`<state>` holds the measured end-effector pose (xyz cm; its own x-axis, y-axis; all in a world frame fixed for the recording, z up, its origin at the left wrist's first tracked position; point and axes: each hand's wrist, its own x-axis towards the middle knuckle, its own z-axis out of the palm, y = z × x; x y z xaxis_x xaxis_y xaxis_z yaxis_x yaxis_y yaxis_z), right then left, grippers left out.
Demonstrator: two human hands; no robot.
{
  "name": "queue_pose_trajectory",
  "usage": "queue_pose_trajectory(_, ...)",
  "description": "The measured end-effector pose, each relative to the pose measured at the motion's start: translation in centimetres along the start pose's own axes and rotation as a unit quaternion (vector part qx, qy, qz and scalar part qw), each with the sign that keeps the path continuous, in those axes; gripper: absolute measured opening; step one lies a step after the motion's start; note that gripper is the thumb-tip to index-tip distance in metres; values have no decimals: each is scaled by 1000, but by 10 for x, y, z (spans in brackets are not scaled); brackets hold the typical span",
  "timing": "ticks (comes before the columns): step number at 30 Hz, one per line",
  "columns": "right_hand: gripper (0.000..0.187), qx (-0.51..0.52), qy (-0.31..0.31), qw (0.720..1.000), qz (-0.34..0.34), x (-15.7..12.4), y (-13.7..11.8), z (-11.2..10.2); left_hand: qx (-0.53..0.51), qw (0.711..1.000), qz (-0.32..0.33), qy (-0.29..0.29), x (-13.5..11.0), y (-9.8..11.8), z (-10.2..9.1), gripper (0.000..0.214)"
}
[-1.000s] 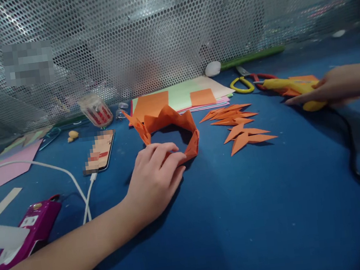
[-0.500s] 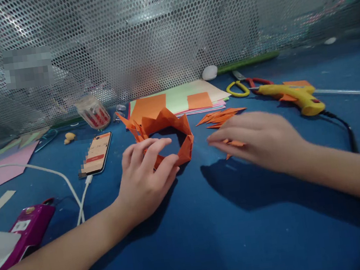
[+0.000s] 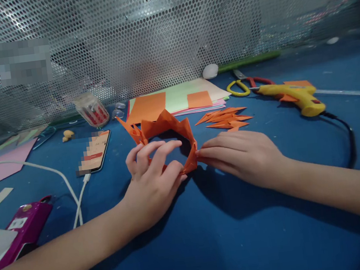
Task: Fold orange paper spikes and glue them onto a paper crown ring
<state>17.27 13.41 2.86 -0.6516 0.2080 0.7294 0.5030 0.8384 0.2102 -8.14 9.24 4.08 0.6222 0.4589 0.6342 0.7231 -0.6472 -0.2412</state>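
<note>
An orange folded-paper ring (image 3: 184, 128) with pointed edges stands on the blue table, a taller spiky part at its left side. My left hand (image 3: 159, 177) lies over the ring's near wall, fingers curled above the opening and thumb along the near right side, gripping it. The fingers of my right hand (image 3: 243, 155) are pressed together, and their tips pinch the ring's right outer edge; what lies between them is largely hidden. Just behind that hand are several loose pointed orange paper pieces (image 3: 225, 115).
Colored paper sheets (image 3: 177, 91) lie behind the ring. At right are a yellow glue gun (image 3: 293, 94) with its cord and scissors (image 3: 239, 88). Leftward are a phone (image 3: 95, 152), a jar (image 3: 91, 110), a white cable (image 3: 64, 180) and a purple power strip (image 3: 29, 219). Perforated metal (image 3: 106, 43) borders the back.
My right hand has moved left from beside the loose pieces to the ring's right edge, uncovering more of them. My left hand and the ring have shifted slightly right and nearer.
</note>
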Motion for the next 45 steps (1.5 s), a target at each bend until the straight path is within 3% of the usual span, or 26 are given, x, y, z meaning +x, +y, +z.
queue_pose_trajectory(13,24,18,-27,999,11,-2,-2,3,-17,1000,0,-4,-2,4,2,24)
queue_pose_trajectory(22,18,90,-40,994,48,1,1,6,-12,1000,4,-3,-2,5,1,21)
queue_pose_trajectory(35,15,93,-6,993,76,2,1,-2,-1,1000,11,12,-3,2,3,17)
queue_pose_trajectory(41,12,18,12,983,181,-5,19,-12,-23,998,3,58,-3,1,5,3)
queue_pose_trajectory(45,16,-92,-18,944,315,-14,59,-22,38,993,67,86,-2,-2,-5,11)
